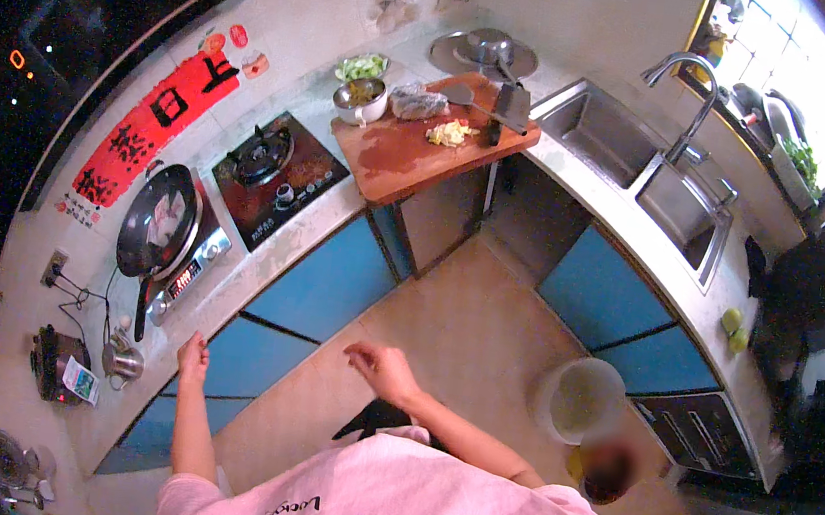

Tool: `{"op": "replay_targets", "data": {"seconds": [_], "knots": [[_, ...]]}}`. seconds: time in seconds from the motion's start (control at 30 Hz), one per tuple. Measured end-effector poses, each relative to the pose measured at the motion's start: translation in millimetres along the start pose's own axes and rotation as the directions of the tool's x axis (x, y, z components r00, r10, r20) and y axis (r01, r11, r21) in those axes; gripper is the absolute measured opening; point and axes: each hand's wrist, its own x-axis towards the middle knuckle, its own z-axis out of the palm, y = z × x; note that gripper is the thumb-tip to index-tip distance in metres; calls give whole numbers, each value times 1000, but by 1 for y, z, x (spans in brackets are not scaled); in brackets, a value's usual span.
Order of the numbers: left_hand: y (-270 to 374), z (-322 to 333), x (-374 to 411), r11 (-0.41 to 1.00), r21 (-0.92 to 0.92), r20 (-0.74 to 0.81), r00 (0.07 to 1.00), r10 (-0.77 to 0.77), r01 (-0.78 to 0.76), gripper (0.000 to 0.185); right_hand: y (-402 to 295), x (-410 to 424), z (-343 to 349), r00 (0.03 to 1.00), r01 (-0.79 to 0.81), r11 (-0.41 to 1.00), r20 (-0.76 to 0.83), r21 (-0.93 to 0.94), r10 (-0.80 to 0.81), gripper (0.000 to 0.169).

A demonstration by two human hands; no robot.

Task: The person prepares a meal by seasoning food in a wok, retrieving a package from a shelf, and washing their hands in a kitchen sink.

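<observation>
My left hand (194, 357) is loosely curled at the counter's front edge, just below the black handle of a frying pan; whether it holds anything cannot be made out. Pale raw-looking pieces lie in the black frying pan (135, 228), which sits on an electric cooker (211, 251) with a lit display. Over the floor, in front of my body, my right hand (380, 369) has bent, spread fingers and nothing in them. Farther off, a wooden cutting board (391, 172) carries chopped pale-yellow food (451, 133), a cleaver (509, 109), a spatula (461, 95) and a plastic bag (417, 103).
A gas hob (277, 183) lies between pan and board. Beside the board are a bowl (360, 110) and chopped greens (362, 67). A steel double sink (606, 138) is on the right. A translucent bucket (582, 400) stands on the floor; a metal cup (122, 363) is near the left counter's edge.
</observation>
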Motion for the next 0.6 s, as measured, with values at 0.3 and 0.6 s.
{"op": "replay_targets", "data": {"seconds": [0.3,0.6], "knots": [[-16,121,-31,983,-171,246,969,-27,71,15,89,119,-130,881,36,849,-384,-528,-276,27],[15,205,-15,976,-208,150,988,-28,59,14,131,272,-270,859,-343,526,-486,-778,-160,43]]}}
